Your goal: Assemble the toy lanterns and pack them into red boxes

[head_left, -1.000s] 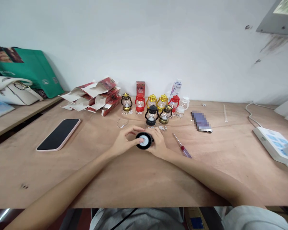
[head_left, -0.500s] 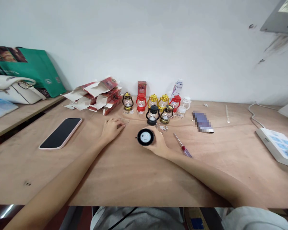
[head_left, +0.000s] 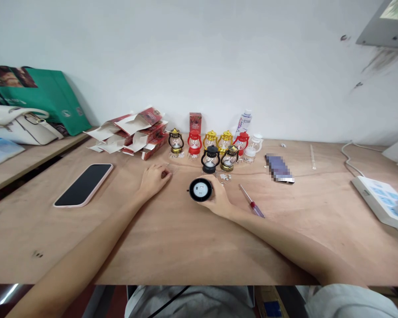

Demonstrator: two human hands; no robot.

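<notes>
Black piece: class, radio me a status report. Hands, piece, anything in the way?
Right hand gripping black piece, round end facing camera. Left hand by thin wire, grip unclear. Nearby: screwdriver on the right, lanterns standing beyond.

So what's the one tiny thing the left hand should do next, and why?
Probably pinch one of the thin wire pieces. The left hand is down on the table with its fingertips close to them, while the right hand holds the round black thing, its pale middle facing the camera.
</notes>
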